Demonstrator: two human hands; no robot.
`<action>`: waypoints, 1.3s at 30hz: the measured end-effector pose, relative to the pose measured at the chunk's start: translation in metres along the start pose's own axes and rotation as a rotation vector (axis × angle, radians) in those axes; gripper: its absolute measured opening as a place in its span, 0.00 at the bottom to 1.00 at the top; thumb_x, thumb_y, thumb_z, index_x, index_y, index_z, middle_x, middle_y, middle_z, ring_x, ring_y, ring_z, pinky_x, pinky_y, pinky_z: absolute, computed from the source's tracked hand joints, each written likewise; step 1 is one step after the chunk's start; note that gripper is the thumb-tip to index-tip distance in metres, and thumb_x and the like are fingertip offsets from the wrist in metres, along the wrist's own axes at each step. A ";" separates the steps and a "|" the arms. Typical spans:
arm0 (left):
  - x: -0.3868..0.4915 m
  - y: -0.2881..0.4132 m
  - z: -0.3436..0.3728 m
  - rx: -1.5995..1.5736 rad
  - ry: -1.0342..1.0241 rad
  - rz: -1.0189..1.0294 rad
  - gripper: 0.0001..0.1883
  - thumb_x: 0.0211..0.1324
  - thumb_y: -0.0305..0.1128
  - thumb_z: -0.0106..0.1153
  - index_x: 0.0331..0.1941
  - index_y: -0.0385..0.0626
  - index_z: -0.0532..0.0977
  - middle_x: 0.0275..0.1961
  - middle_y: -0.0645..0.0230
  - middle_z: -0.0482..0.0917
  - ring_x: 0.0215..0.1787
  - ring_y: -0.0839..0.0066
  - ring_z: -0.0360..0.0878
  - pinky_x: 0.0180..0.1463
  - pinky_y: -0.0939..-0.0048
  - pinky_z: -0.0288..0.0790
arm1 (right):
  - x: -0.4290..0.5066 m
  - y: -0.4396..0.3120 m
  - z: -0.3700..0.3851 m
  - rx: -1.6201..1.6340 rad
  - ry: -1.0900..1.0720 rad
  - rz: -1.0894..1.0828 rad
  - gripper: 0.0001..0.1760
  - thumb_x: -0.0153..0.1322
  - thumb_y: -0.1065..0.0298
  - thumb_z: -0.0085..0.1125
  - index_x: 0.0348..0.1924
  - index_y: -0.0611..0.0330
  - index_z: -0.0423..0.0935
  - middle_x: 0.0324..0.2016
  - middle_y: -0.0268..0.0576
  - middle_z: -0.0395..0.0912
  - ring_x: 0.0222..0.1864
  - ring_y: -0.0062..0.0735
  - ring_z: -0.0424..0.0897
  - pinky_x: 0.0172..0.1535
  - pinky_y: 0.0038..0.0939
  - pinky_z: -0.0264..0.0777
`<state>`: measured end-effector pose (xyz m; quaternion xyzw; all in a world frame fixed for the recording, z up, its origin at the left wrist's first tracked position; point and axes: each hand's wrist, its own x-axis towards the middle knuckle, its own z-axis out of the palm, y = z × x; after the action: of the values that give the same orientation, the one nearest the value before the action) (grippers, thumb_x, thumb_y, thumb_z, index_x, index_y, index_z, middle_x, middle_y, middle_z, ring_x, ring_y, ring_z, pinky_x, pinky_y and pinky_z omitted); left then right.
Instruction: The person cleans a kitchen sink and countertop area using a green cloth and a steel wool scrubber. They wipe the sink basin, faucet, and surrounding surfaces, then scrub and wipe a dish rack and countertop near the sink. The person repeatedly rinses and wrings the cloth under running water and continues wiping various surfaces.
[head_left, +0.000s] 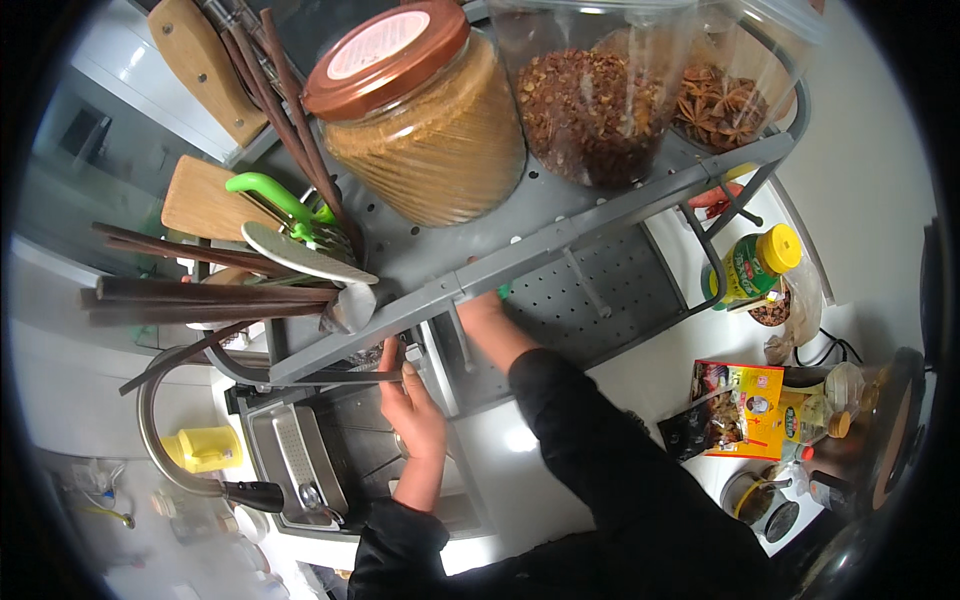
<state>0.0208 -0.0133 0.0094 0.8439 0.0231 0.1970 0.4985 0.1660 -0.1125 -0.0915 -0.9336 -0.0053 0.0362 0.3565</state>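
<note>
My left hand (414, 412) is raised over the sink, its thumb and forefinger by the end of a grey bar at the rack's lower edge. Whether it grips anything there I cannot tell. My right hand (480, 306) reaches under the upper shelf of the grey metal rack (517, 259), and the rail hides its fingers. A bit of something green shows beside it. Below lies the perforated lower shelf (592, 292). On the upper shelf stand a glass jar of brown powder (427, 142) with a copper-coloured lid, a tub of chilli flakes (592, 112) and a tub of star anise (720, 109).
Chopsticks (210, 296), a wooden spatula (201, 199) and a green-handled peeler (274, 196) jut from the rack's left end. A curved faucet (150, 435) arches over the sink basket (296, 457). A yellow jug (202, 450), a green bottle (750, 266) and a food packet (757, 412) stand around.
</note>
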 end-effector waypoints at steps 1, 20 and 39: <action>0.001 0.001 0.001 -0.002 -0.005 0.002 0.20 0.69 0.28 0.41 0.61 0.32 0.64 0.60 0.50 0.72 0.63 0.62 0.70 0.65 0.66 0.62 | -0.003 -0.016 0.000 -0.038 -0.042 -0.037 0.24 0.75 0.55 0.38 0.52 0.65 0.73 0.55 0.59 0.71 0.59 0.55 0.69 0.63 0.48 0.58; 0.000 0.005 -0.003 0.050 -0.022 -0.046 0.21 0.68 0.26 0.42 0.63 0.35 0.62 0.61 0.52 0.72 0.64 0.65 0.69 0.65 0.69 0.61 | -0.018 0.130 -0.088 0.004 0.444 0.031 0.17 0.66 0.69 0.55 0.48 0.64 0.75 0.47 0.56 0.76 0.51 0.59 0.72 0.55 0.46 0.64; 0.002 0.003 0.001 0.057 -0.009 0.021 0.20 0.68 0.27 0.42 0.62 0.37 0.63 0.60 0.51 0.72 0.61 0.61 0.72 0.60 0.66 0.66 | -0.110 -0.007 0.005 0.195 -0.549 -0.558 0.12 0.61 0.61 0.59 0.35 0.57 0.78 0.37 0.48 0.78 0.42 0.47 0.78 0.45 0.44 0.72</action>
<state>0.0221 -0.0152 0.0125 0.8587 0.0177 0.1979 0.4724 0.0564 -0.1074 -0.0836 -0.8137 -0.3501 0.1864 0.4250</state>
